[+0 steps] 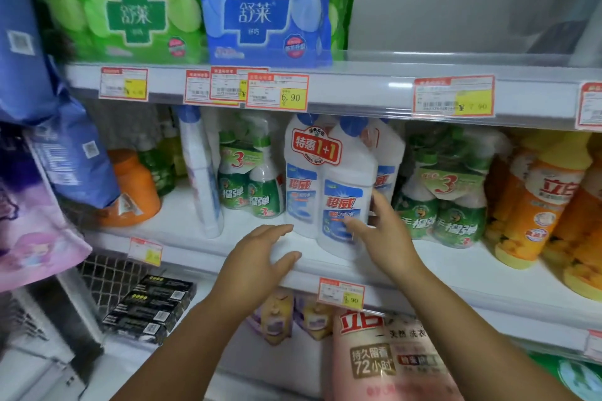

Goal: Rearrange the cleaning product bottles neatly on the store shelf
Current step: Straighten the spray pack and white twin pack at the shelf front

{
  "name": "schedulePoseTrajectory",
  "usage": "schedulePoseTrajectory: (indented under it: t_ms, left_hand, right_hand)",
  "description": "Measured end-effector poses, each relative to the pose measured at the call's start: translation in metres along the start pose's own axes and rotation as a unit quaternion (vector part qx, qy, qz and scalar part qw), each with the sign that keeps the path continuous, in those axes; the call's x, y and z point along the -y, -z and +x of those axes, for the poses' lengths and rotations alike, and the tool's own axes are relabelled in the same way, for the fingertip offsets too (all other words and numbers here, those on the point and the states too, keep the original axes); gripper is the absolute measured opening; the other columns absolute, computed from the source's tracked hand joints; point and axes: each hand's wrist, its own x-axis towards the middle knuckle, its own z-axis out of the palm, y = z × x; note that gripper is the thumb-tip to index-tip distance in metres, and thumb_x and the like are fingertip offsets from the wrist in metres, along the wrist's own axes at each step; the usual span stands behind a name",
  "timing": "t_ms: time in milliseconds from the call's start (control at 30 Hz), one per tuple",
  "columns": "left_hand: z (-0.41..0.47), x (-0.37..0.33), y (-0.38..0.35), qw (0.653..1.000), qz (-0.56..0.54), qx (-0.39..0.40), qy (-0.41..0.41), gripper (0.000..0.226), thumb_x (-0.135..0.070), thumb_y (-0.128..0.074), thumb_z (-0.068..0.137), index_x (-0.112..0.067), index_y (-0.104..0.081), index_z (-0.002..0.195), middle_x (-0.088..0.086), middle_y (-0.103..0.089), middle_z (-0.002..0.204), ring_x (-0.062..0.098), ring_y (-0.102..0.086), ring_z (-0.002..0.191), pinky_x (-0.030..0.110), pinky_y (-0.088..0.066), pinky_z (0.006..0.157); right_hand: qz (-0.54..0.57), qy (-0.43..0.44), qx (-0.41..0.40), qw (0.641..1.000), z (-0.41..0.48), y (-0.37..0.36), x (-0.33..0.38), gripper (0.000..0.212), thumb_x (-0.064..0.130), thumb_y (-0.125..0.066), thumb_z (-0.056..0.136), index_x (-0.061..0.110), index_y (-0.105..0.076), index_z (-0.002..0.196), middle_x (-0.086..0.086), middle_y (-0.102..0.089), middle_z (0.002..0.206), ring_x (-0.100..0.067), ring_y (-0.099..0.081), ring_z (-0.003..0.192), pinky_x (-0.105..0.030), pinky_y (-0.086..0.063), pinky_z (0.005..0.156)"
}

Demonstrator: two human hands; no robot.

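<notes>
Right hand [379, 231] touches the white twin-pack bottles [329, 185] (fingers spread); left hand [260, 257] hovers open over the shelf [456, 273].

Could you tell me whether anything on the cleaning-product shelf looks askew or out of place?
Yes: the tall white blue-capped bottle left of the twin-packs leans sideways, and the orange jug at far left tilts, partly hidden behind a blue bag.
</notes>
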Motion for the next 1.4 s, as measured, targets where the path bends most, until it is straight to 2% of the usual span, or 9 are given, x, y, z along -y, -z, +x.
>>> schedulePoseTrajectory:
  t_ms: [100, 233, 367, 700, 767, 867, 1000, 1233, 1400]
  left_hand:
    - [0.001, 0.01, 0.011, 0.999, -0.006, -0.034, 0.02, 0.052, -0.038, -0.062, 0.085, -0.029, -0.047, 0.134, -0.008, -0.049, 0.135, 0.009, -0.045, 0.122, 0.019, -0.033, 0.099]
    - [0.001, 0.021, 0.02, 0.997, -0.011, -0.057, 0.046, 0.055, -0.039, -0.061, 0.086, -0.034, -0.04, 0.137, -0.007, -0.047, 0.135, 0.011, -0.045, 0.122, 0.024, -0.036, 0.096]
    - [0.003, 0.03, 0.022, 0.995, -0.025, -0.064, 0.072, 0.069, -0.044, -0.062, 0.084, -0.03, -0.03, 0.143, -0.004, -0.039, 0.144, 0.011, -0.041, 0.128, 0.029, -0.036, 0.103]
    - [0.005, 0.022, 0.02, 0.989, -0.108, -0.078, 0.07, 0.091, -0.07, -0.059, 0.069, -0.037, -0.02, 0.144, -0.011, -0.029, 0.149, 0.007, -0.035, 0.133, 0.041, -0.039, 0.107]
    - [0.007, 0.018, 0.02, 0.986, -0.12, -0.085, 0.08, 0.099, -0.076, -0.055, 0.063, -0.035, -0.018, 0.145, -0.011, -0.024, 0.152, 0.007, -0.031, 0.135, 0.042, -0.037, 0.109]
    - [0.009, 0.013, 0.019, 0.984, -0.126, -0.086, 0.093, 0.106, -0.074, -0.055, 0.059, -0.034, -0.012, 0.147, -0.012, -0.014, 0.155, 0.006, -0.025, 0.138, 0.04, -0.032, 0.112]
    - [0.01, 0.005, 0.014, 0.984, -0.126, -0.089, 0.091, 0.109, -0.069, -0.061, 0.062, -0.034, -0.004, 0.148, -0.015, -0.001, 0.157, 0.006, -0.011, 0.142, 0.034, -0.023, 0.114]
    - [0.022, -0.006, -0.003, 0.979, -0.123, -0.134, 0.097, 0.119, -0.053, -0.074, 0.067, -0.027, 0.01, 0.147, -0.006, 0.012, 0.158, 0.008, 0.007, 0.144, 0.021, -0.007, 0.106]
    - [0.026, -0.003, -0.001, 0.976, -0.108, -0.177, 0.069, 0.11, -0.038, -0.078, 0.071, -0.032, 0.001, 0.147, -0.01, -0.003, 0.157, 0.009, -0.007, 0.144, 0.025, -0.022, 0.112]
  right_hand:
    - [0.038, -0.012, 0.013, 0.999, 0.005, 0.002, -0.003, 0.043, 0.011, -0.069, 0.084, 0.026, -0.056, 0.122, 0.012, -0.068, 0.112, -0.004, -0.063, 0.101, -0.018, -0.052, 0.081]
    - [0.045, -0.013, 0.041, 0.998, 0.008, 0.0, -0.003, 0.041, 0.011, -0.069, 0.084, 0.027, -0.058, 0.12, 0.009, -0.069, 0.113, -0.009, -0.065, 0.105, -0.037, -0.052, 0.093]
    - [0.058, -0.008, 0.061, 0.996, 0.006, -0.01, 0.001, 0.04, 0.012, -0.069, 0.085, 0.029, -0.058, 0.12, 0.009, -0.069, 0.115, -0.01, -0.064, 0.107, -0.041, -0.052, 0.096]
    - [0.058, 0.018, 0.112, 0.992, -0.007, -0.051, 0.016, 0.048, 0.014, -0.065, 0.088, 0.04, -0.052, 0.126, 0.023, -0.067, 0.109, 0.006, -0.063, 0.099, -0.013, -0.05, 0.082]
    - [0.071, 0.011, 0.13, 0.989, -0.008, -0.054, 0.017, 0.049, 0.013, -0.063, 0.089, 0.04, -0.051, 0.128, 0.022, -0.066, 0.113, 0.005, -0.062, 0.103, -0.013, -0.05, 0.084]
    - [0.109, -0.008, 0.152, 0.982, -0.005, -0.05, 0.013, 0.05, 0.005, -0.061, 0.09, 0.033, -0.051, 0.131, 0.014, -0.064, 0.123, -0.002, -0.061, 0.111, -0.025, -0.049, 0.096]
    - [0.096, -0.028, 0.157, 0.983, -0.004, -0.04, 0.005, 0.049, 0.001, -0.059, 0.09, 0.033, -0.057, 0.127, 0.01, -0.066, 0.12, -0.009, -0.066, 0.105, -0.036, -0.051, 0.097]
    - [0.09, -0.042, 0.221, 0.97, -0.003, -0.039, -0.004, 0.054, -0.005, -0.05, 0.093, 0.035, -0.05, 0.128, 0.023, -0.066, 0.113, 0.004, -0.062, 0.106, -0.013, -0.049, 0.087]
    - [0.119, -0.077, 0.305, 0.942, 0.012, -0.034, -0.005, 0.056, -0.006, -0.045, 0.095, 0.034, -0.045, 0.134, 0.014, -0.064, 0.125, -0.005, -0.062, 0.112, -0.021, -0.049, 0.094]
